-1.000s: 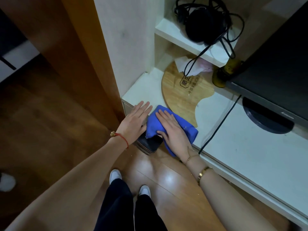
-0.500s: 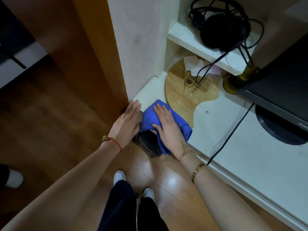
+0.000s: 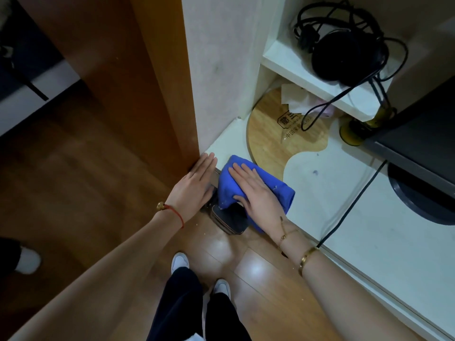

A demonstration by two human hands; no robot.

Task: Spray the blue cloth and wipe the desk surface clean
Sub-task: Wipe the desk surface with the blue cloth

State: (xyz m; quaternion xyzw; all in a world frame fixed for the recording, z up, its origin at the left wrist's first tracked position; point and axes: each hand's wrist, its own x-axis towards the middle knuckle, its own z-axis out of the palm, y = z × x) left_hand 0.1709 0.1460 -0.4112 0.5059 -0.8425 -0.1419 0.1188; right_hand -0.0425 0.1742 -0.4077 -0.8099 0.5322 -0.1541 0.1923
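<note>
The white tabletop [image 3: 357,217] runs from the near left corner away to the right, with the wooden floor [image 3: 73,193] below its front edge. A dark monitor [image 3: 418,143] stands on its round base [image 3: 418,200] toward the right end. At the back left corner lies a round wooden board [image 3: 273,139], partly under a white shelf [image 3: 290,62] that carries black headphones [image 3: 344,57]; their cable [image 3: 317,112] hangs down over the board. The blue cloth [image 3: 248,185] lies bunched at the near left corner of the tabletop, draping over the front edge. The right hand [image 3: 258,193] lies flat and open on top of the cloth, fingers spread, pressing it down. The left hand [image 3: 194,188], also open with fingers straight, rests just beside the cloth at the very corner edge, holding nothing. A dark object [image 3: 229,220] sits below the corner; what it is cannot be told.
</note>
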